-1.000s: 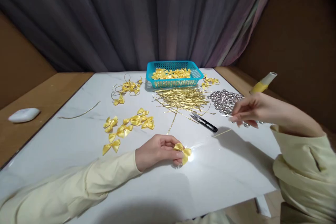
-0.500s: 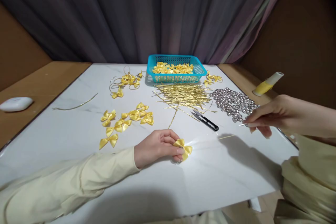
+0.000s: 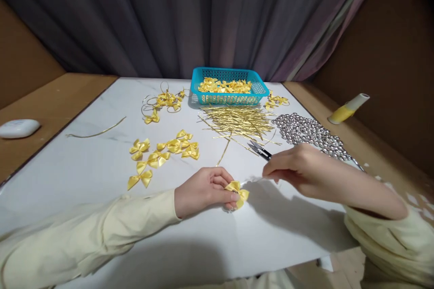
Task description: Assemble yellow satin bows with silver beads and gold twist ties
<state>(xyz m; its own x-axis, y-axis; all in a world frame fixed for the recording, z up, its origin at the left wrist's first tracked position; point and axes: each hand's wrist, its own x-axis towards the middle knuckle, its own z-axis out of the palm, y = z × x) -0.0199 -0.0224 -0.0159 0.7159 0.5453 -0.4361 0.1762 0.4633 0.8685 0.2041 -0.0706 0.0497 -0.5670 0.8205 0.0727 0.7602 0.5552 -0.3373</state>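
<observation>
My left hand (image 3: 212, 193) pinches a yellow satin ribbon bow (image 3: 241, 195) just above the white tabletop. A tiny dark or silvery bit shows by the bow's middle, partly under my thumb. From the bow a thin whitish thread (image 3: 255, 179), loose and blurred, leads to my right hand (image 3: 288, 167). That hand is closed, its fingertips pinched at the thread's end; whether a needle is also in them is hidden. Behind its fingers lie black-handled thread snips (image 3: 260, 150), their handle end covered. Several more yellow bows (image 3: 152, 161) are spread left of my left hand.
Gold twist ties (image 3: 240, 121) are piled before a blue basket (image 3: 230, 98) of bows. Silver beads (image 3: 305, 131) lie at right, near a yellow-and-white tube (image 3: 349, 108). Bows with cords (image 3: 167, 100) sit back left; a loose gold cord (image 3: 98, 134) and white rounded object (image 3: 19, 128) are further left.
My right hand has come in leftward from beside the beads, closer to the bow and over the snips' handle. The thread, stretched before, now hangs slack. My left hand keeps its grip on the bow.
</observation>
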